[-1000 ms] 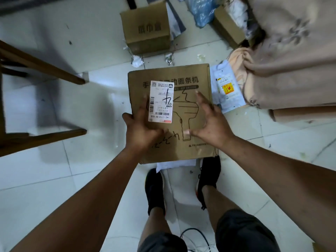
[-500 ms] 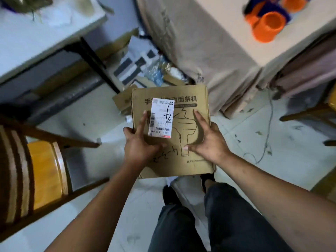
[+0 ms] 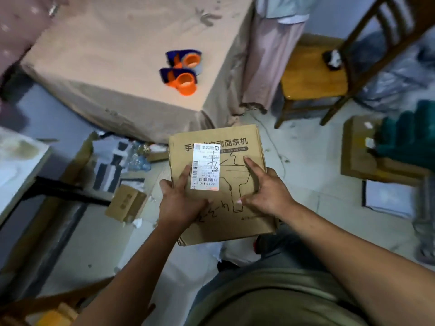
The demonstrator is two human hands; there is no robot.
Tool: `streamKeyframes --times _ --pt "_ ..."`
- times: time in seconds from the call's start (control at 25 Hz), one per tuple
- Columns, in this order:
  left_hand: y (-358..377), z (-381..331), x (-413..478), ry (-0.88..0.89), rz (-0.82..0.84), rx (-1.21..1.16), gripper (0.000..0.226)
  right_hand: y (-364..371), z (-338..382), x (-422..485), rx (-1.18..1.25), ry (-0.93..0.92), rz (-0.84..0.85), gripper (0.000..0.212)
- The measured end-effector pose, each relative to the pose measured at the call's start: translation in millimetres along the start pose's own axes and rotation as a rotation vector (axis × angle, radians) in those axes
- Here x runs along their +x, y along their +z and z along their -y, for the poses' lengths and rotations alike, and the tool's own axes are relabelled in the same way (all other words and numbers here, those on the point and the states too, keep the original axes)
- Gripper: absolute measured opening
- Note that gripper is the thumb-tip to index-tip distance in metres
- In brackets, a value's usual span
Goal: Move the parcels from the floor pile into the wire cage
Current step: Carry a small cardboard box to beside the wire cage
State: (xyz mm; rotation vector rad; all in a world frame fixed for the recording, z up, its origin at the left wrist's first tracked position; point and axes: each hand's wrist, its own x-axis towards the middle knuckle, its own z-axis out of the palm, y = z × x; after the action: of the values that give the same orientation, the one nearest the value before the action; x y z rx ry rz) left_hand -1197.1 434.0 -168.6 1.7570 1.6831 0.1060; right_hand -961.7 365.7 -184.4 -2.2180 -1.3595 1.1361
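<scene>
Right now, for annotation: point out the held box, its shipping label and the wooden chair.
held box point(image 3: 231, 177): head view, centre of top face.
shipping label point(image 3: 205, 167): head view, its middle.
wooden chair point(image 3: 313, 71): head view, seat.

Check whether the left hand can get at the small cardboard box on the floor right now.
Probably not yet. The left hand and right hand both grip the large box, so neither is free; the small box lies uncovered on the floor, down to the left.
</scene>
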Motion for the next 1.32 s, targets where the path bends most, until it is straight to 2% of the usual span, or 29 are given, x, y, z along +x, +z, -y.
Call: streamKeyframes --times 0.28,0.56,0.76,1.04,1.32 --pt "79 -143 24 0.311 0.186 0.160 0.116 -98 -114 -32 0.072 0.239 -0.187 0.118" --pt "180 -302 59 0.541 0.310 0.265 0.122 -191 -232 -37 0.260 0.380 -0.336 0.111" --pt "248 -402 81 0.682 0.457 0.322 0.122 -237 -304 -33 0.409 0.526 -0.459 0.117" --pt "355 -525 130 0.909 0.688 0.475 0.121 -275 -381 -18 0.604 0.775 -0.669 0.122" --pt "488 -635 154 1.167 0.940 0.659 0.122 -283 -441 15 0.853 1.085 -0.974 0.121"
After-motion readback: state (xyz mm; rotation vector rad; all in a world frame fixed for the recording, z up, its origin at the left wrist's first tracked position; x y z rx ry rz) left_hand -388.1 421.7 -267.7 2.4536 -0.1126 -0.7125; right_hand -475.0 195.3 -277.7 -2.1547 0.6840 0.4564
